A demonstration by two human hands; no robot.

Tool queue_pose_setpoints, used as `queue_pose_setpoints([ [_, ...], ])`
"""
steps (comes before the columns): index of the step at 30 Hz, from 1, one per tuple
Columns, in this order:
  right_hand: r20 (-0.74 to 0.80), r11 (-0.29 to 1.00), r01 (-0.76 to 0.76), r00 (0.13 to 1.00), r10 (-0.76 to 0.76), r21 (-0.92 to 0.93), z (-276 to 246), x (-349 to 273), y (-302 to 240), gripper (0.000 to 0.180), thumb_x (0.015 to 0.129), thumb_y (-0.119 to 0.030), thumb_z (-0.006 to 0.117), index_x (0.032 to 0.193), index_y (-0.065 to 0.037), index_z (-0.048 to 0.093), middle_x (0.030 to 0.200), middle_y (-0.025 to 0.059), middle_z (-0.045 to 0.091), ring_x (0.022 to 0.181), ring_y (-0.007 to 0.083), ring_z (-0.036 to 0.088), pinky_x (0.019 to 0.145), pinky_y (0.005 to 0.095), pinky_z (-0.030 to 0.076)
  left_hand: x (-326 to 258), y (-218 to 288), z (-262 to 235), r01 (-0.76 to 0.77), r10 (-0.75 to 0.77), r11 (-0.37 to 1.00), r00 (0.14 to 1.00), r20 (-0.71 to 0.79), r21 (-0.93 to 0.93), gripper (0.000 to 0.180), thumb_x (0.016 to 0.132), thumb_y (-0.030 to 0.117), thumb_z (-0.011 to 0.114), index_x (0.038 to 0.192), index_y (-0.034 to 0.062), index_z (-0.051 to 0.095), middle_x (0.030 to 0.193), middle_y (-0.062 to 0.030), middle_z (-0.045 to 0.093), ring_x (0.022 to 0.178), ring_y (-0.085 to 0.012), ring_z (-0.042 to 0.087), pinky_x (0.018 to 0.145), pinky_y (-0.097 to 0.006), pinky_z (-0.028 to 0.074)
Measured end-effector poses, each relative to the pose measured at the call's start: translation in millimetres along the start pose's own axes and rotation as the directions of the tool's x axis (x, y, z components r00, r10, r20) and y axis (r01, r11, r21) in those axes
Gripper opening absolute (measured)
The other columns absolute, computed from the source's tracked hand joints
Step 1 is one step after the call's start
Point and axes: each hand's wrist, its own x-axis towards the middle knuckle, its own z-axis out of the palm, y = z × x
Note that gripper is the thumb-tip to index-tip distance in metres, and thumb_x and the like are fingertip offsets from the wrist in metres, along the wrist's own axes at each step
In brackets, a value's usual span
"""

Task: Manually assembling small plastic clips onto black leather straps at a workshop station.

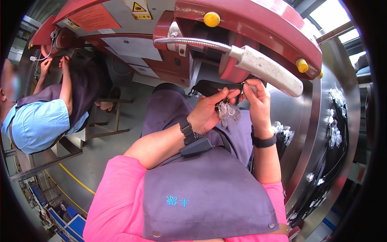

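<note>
Both hands are closed on a black strap [213, 86], held just below the red wheel of the machine in front of me. My left hand [206, 112] grips it with the thumb on top, and crumpled clear plastic wrap [229, 113] hangs from beneath those fingers. My right hand [258, 94] pinches the strap's right part between thumb and fingers. Whatever lies inside the plastic cannot be made out. The strap's left end points toward the machine's lower body.
A red machine housing [258, 24] with yellow knobs overhangs my hands. Its white lamp head [268, 69] sits close above my right hand. More black straps with plastic-wrapped ends [336, 135] lie in a metal trough at right. A co-worker in blue [42, 125] sits at left.
</note>
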Motion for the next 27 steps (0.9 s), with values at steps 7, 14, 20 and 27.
queue_pose_setpoints([
  [7,-0.015,1.0,-0.019,1.0,0.019,0.023,5,4,0,0.011,0.094,-0.008,0.056,0.102,-0.002,0.058,0.083,0.002,0.059,0.069,0.0094,0.052,0.064,0.0231,0.043,2,1,0,0.011,-0.012,0.999,0.999,-0.045,-0.036,0.03,0.093,0.018,0.06,0.11,-0.0061,0.062,0.097,-0.0088,0.066,0.081,-0.0123,0.058,0.075,-0.028,0.049],
  [14,-0.053,0.994,0.09,0.995,-0.087,0.054,2,1,9,0.011,0.093,-0.006,0.056,0.104,-0.002,0.058,0.085,0.0029,0.059,0.071,0.0101,0.053,0.065,0.0233,0.044,8,-2,-2,-0.03,0.031,0.999,0.999,0.024,-0.026,0.022,0.092,0.015,0.061,0.103,-0.003,0.063,0.098,-0.0104,0.067,0.081,-0.0127,0.059,0.074,-0.028,0.049],
  [20,0.001,0.941,0.312,0.949,-0.315,-0.129,-11,-12,7,0.012,0.089,0.002,0.057,0.101,0.0,0.058,0.096,0.0084,0.057,0.077,0.0138,0.055,0.068,0.0248,0.046,4,-2,0,-0.118,0.105,0.985,0.988,0.113,0.122,0.018,0.091,0.011,0.061,0.105,0.0001,0.063,0.102,-0.0108,0.068,0.082,-0.0126,0.059,0.075,-0.028,0.049],
  [27,0.171,0.695,0.449,0.885,-0.433,-0.562,-14,-21,-15,0.009,0.087,0.003,0.059,0.096,0.002,0.059,0.087,0.0087,0.058,0.077,0.014,0.053,0.067,0.0254,0.044,2,0,-2,-0.169,0.14,0.972,0.975,0.173,0.163,0.019,0.091,0.011,0.061,0.108,0.0022,0.062,0.1,-0.0102,0.068,0.085,-0.0145,0.061,0.076,-0.028,0.049],
])
